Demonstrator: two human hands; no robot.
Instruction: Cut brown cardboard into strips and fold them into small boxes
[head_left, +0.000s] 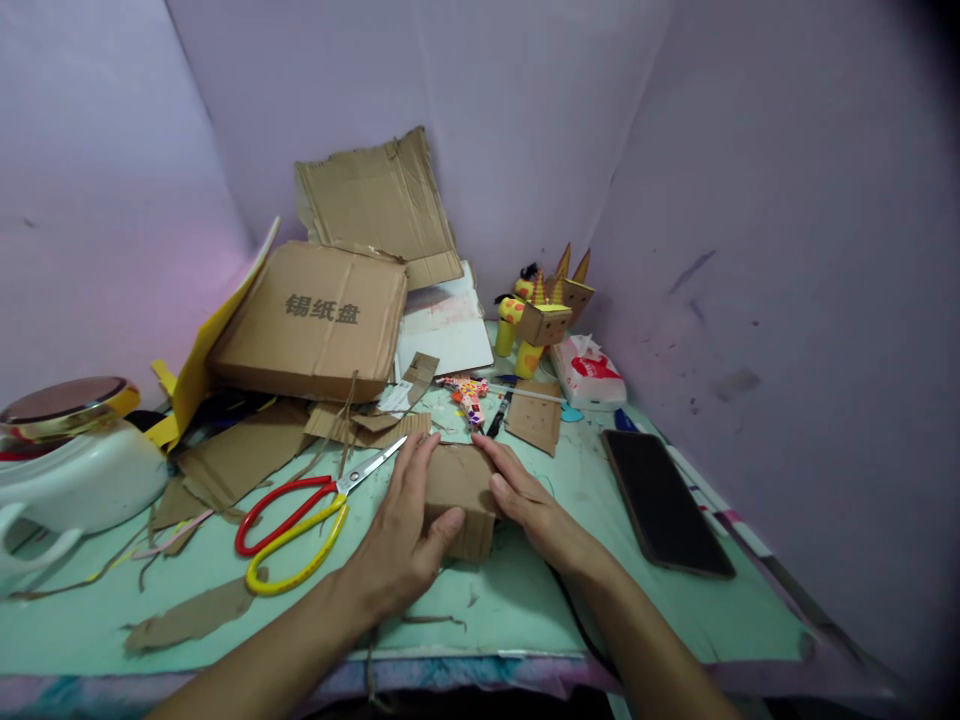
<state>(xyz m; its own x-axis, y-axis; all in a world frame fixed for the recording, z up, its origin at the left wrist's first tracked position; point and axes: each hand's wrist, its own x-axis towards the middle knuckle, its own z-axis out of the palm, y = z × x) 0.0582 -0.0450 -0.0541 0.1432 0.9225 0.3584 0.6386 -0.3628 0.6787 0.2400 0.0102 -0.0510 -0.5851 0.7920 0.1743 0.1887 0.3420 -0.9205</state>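
Note:
A small brown cardboard box [460, 485] sits on the table in front of me, between my two hands. My left hand [405, 525] presses along its left side, with the thumb over the near face and the fingers reaching to the far edge. On the opposite side my right hand [534, 500] holds the right edge, its fingertips near the far corner. Just left of my left hand lie scissors [341, 495] with one red and one yellow handle, blades apart. Beyond the box is a colourful patterned glue gun [469, 398], next to a black pen-like tool [499, 414].
A large cardboard box [307, 345] and a torn cardboard sheet [379, 205] stand at the back left. A white mug [90, 480] is at far left. To the right lie a phone [664, 500] and a tissue pack [589, 372]. Small cardboard-headed figures [546, 325] stand behind.

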